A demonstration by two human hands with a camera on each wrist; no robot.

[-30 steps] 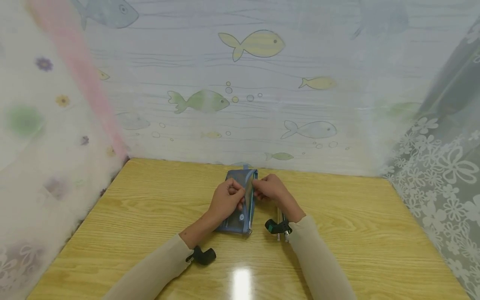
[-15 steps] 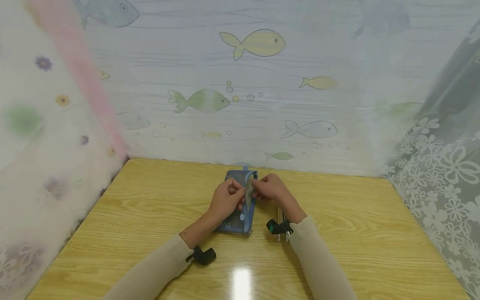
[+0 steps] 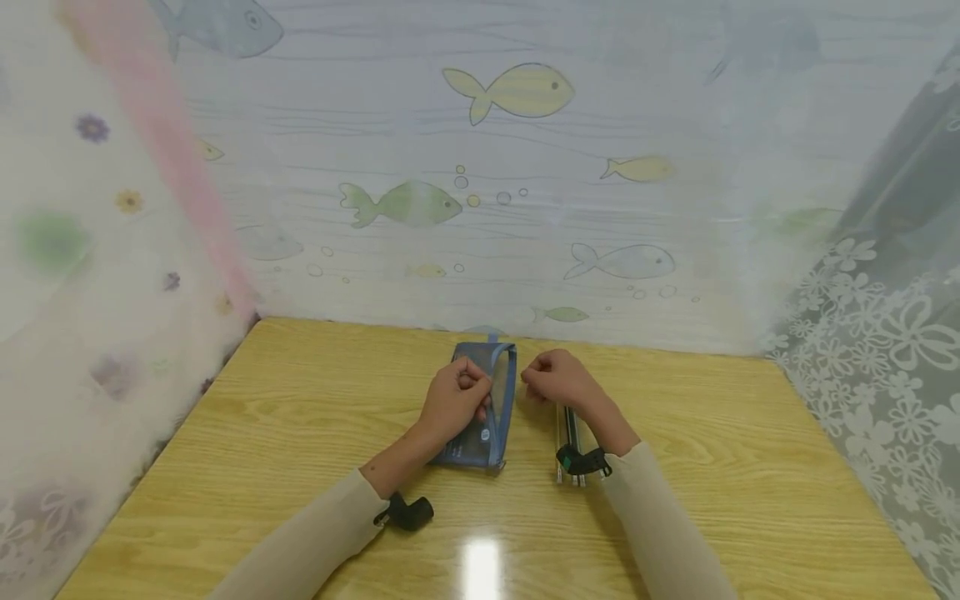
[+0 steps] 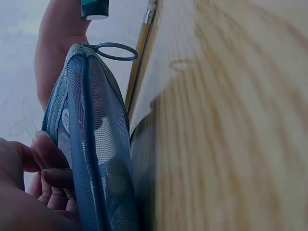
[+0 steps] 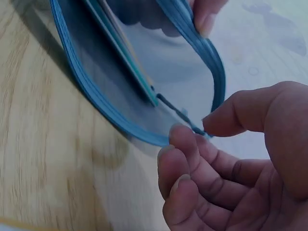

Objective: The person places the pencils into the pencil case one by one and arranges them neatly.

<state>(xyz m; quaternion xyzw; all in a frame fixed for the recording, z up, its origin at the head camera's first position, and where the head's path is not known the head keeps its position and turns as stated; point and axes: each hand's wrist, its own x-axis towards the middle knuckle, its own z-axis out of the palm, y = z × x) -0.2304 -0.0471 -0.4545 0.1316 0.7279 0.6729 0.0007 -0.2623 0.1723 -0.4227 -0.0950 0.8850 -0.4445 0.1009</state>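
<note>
A blue mesh zip pouch (image 3: 467, 454) lies on the table, its mouth gaping to the right. My left hand (image 3: 454, 402) pinches the near side of the opening; its fingertips (image 5: 207, 24) show on the zipper edge in the right wrist view. Inside the pouch sits a flat, thin thing with a teal edge (image 5: 139, 79). From its end runs a thin dark cord (image 5: 175, 111), whose tip my right hand (image 3: 564, 387) pinches between thumb and forefinger, just outside the mouth. A zipper pull ring (image 4: 117, 51) stands out at the pouch's end.
Several pencils (image 3: 559, 454) lie side by side on the wooden table (image 3: 315, 392), partly under my right wrist. A fish-print curtain (image 3: 525, 167) stands behind the table, with patterned sheets at both sides.
My right hand has moved right, off the pouch's edge. The mouth now shows wider apart, and more of the pencils is uncovered. My left hand stays in place.
</note>
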